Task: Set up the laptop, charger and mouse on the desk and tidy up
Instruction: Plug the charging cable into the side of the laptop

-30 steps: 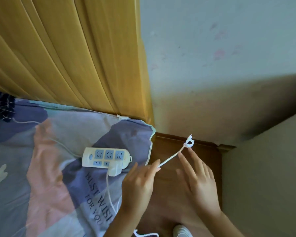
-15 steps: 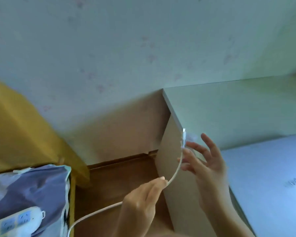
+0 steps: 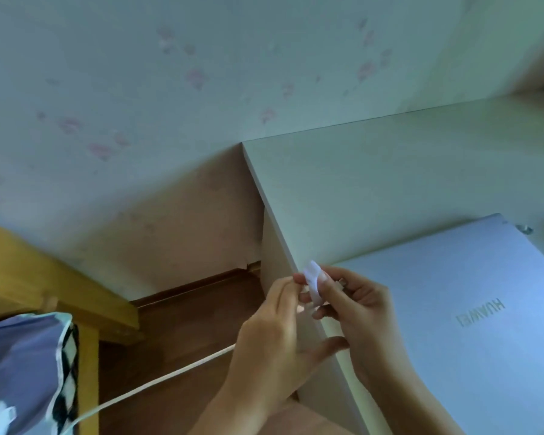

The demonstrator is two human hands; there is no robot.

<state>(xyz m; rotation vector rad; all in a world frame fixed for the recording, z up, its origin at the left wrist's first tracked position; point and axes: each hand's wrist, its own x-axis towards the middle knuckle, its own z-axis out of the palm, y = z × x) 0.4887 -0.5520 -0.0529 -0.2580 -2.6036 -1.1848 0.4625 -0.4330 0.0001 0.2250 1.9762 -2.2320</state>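
Note:
A closed silver laptop (image 3: 471, 312) lies on the pale desk (image 3: 374, 183) at the right. At the desk's left edge, beside the laptop's near corner, both hands meet. My left hand (image 3: 270, 337) and my right hand (image 3: 355, 309) pinch the end of the white charger cable (image 3: 157, 383), where a white strap (image 3: 313, 285) sticks up between the fingers. A small metal plug tip shows by my right fingers. The cable trails down left toward the bed. The mouse is not in view.
A bed with a purple patterned cover (image 3: 22, 372) and yellow wooden frame (image 3: 88, 340) stands at lower left. Brown wood floor (image 3: 182, 324) fills the gap between bed and desk. A pale wall (image 3: 170, 89) rises behind.
The view has swung right from the bed and power strip to the desk. Both hands brought the cable end up to the desk edge and closed together on it.

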